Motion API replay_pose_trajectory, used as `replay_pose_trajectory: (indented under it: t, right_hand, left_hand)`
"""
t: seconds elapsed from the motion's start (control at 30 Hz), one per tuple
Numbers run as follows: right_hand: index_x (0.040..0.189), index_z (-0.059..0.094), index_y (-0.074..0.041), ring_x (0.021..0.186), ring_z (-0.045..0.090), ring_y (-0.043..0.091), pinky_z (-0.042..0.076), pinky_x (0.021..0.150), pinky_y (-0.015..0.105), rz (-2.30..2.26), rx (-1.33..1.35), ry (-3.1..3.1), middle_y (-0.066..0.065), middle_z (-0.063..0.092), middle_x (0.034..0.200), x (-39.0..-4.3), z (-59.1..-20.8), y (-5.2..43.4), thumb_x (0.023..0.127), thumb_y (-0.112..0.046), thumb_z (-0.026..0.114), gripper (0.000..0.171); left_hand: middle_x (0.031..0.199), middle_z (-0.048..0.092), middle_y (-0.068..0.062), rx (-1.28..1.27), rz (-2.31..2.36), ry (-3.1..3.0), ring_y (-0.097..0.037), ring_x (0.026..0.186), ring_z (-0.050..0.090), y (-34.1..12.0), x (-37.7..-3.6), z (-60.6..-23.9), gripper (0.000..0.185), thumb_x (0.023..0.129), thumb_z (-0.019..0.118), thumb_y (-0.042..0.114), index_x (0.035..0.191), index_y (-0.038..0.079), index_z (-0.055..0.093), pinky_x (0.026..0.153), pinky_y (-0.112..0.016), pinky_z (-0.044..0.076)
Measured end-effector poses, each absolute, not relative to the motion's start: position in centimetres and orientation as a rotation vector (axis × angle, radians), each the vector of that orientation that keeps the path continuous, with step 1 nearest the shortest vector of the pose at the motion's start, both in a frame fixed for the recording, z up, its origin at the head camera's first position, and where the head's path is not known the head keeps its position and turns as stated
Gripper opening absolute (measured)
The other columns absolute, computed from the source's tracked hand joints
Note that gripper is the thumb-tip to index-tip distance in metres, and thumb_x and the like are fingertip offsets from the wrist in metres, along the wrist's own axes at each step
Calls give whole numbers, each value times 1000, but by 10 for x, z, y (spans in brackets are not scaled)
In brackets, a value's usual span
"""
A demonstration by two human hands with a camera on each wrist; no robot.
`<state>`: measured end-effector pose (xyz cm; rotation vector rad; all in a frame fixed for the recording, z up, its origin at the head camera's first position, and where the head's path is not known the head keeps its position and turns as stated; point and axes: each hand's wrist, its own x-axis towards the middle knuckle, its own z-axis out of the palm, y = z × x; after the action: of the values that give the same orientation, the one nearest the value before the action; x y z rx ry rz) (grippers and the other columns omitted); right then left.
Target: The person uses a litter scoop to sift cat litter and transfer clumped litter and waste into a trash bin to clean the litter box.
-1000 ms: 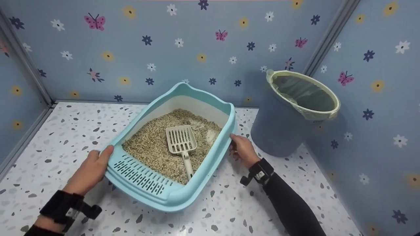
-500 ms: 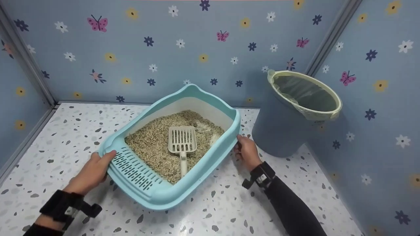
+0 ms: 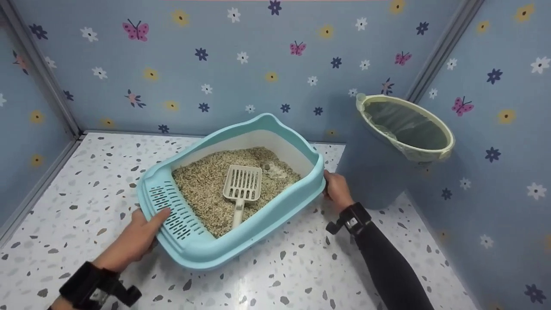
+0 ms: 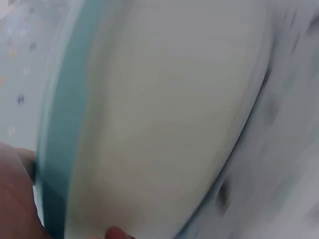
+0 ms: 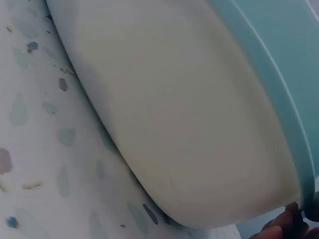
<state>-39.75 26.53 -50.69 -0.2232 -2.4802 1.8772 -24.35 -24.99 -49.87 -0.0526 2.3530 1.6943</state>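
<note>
A litter box with a turquoise rim and pale lower body stands on the floor, holding tan litter pellets. On the pellets lies a beige slotted litter scoop, its handle toward the near side. My left hand grips the box's low left end, thumb over the perforated step, fingers under the edge. At the right corner, my right hand grips the rim from below, fingers partly hidden. In the left wrist view the box's pale side is blurred; the right wrist view shows its base close along the floor.
A tall grey-blue waste bin with a liner over its rim stands behind my right hand, near the corner. Flower-patterned panels enclose the back and sides. Loose pellets lie on the speckled floor.
The litter box has turned clockwise, its low end swinging left and its far end right, with the scoop turning along. My left thumb has shifted onto the perforated step; my right hand moved slightly right.
</note>
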Motion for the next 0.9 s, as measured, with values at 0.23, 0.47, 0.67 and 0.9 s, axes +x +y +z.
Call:
replay_pose_trajectory:
  t: [0.23, 0.47, 0.67, 0.9]
  right_hand:
    - [89, 56, -13, 61, 42, 17, 34, 56, 31, 1836, -226, -2507, -1, 47, 72, -391, -507, 270, 121, -39, 43, 44]
    - [88, 54, -12, 63, 41, 16, 34, 56, 30, 1877, -207, -2483, 1, 47, 73, -352, -513, 268, 122, -38, 43, 44]
    - [85, 59, -11, 60, 44, 18, 36, 54, 31, 1814, -149, -2559, 4, 51, 71, -339, -511, 272, 119, -34, 44, 44]
    - [76, 60, -16, 56, 45, 17, 37, 54, 34, 1874, -120, -2633, 1, 52, 67, -382, -504, 282, 112, -41, 51, 45]
  left_hand:
    - [106, 72, -11, -102, 1734, 2325, -10, 53, 41, -232, -232, -502, 68, 120, 47, 52, 159, -2, 34, 46, -28, 37]
    - [87, 77, -9, 17, 1695, 2329, -11, 48, 42, -270, -266, -500, 67, 120, 43, 51, 161, -1, 31, 42, -27, 33]
    - [81, 75, -11, 85, 1688, 2326, -9, 44, 37, -284, -287, -496, 71, 121, 41, 52, 166, 0, 28, 41, -25, 29]
    - [72, 62, -2, -31, 1696, 2357, -13, 46, 45, -247, -242, -493, 69, 120, 42, 55, 168, 5, 42, 40, -30, 40]
